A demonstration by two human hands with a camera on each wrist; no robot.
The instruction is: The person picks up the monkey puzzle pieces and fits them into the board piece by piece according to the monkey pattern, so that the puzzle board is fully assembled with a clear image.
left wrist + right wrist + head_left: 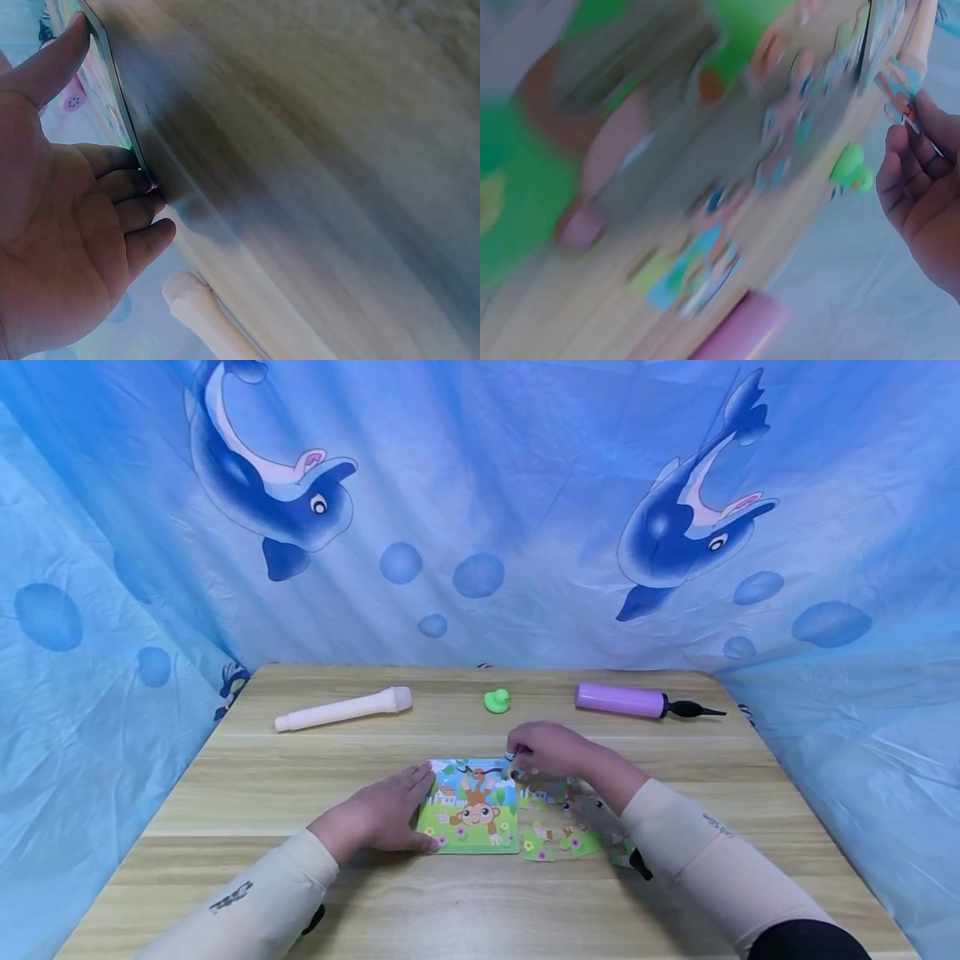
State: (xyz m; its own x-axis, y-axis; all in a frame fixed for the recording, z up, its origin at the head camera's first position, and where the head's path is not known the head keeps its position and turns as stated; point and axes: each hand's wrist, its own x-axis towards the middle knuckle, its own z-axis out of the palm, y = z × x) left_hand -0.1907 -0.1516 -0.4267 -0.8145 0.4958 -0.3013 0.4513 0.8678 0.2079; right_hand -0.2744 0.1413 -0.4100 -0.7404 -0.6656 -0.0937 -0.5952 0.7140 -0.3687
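A monkey picture puzzle board [468,810] lies flat on the table. My left hand [393,810] rests against its left side, thumb near the lower corner and fingers near the upper one. In the left wrist view, the thumb and fingertips of the left hand [82,217] touch the board's thin edge. Over the board's upper right corner, my right hand [551,750] pinches a puzzle piece [900,88] between thumb and fingers. Several loose puzzle pieces [577,843] lie right of the board, partly hidden by the right forearm.
Along the back of the wooden table [450,910] lie a white microphone-shaped stick [341,710], a green toy duck [497,701] and a purple hand pump [621,700] with a black nozzle. A blue dolphin-print curtain [480,485] surrounds the table's back and sides.
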